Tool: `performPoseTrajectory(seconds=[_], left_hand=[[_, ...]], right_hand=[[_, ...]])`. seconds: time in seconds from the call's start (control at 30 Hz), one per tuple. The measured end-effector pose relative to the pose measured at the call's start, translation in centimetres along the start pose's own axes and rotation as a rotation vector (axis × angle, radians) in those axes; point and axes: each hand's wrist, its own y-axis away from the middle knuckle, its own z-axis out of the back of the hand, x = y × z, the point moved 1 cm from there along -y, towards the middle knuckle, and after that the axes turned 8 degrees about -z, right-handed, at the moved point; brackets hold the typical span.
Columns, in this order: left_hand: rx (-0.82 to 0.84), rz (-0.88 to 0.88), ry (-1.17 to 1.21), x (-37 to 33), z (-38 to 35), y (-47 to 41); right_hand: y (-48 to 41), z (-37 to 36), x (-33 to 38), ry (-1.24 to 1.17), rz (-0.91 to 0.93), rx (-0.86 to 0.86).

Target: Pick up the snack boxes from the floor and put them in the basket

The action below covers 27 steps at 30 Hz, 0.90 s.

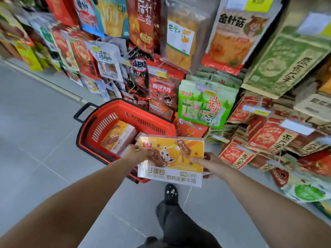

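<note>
Snack box (171, 158) seemingly between both hands (136, 152) (212, 164)

Far side crammed with hanging snack bags (143, 24). Green bag (204, 104) at centre right, brown paper bags (268, 138) stacked further right. Grey tiles (35, 140) at left. Near, black shoe (171, 191) and dark trouser leg (179, 224).

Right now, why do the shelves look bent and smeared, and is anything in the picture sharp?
In the head view the wide lens bows the shelves. Also in the head view, the hanging packets at upper left are smeared by motion, while the snack box held by the left hand and right hand looks fairly sharp, with glare on its wrap. The lighting is even.
</note>
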Motion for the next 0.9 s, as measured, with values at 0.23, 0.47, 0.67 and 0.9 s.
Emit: performPoseTrajectory(seconds=[0.23, 0.47, 0.67, 0.9], left_hand=[[-0.044, 0.109, -0.014, -1.1, 5.7, -9.4], [0.067, 0.213, -0.174, -0.5, 9.2, -19.2], [0.27, 0.091, -0.45, 2.4, 10.8, -29.4], [0.434, 0.153, -0.495, 8.9, 7.9, -38.4]], right_hand=[[-7.2, -4.8, 8.2, 0.114, -0.045, 0.049], [-15.2, -11.9, 8.4, 0.032, -0.139, -0.065], [-23.6, -18.2, 7.7, -0.227, -0.233, -0.285], [-35.3, -21.8, 3.5, -0.196, -0.349, -0.494]])
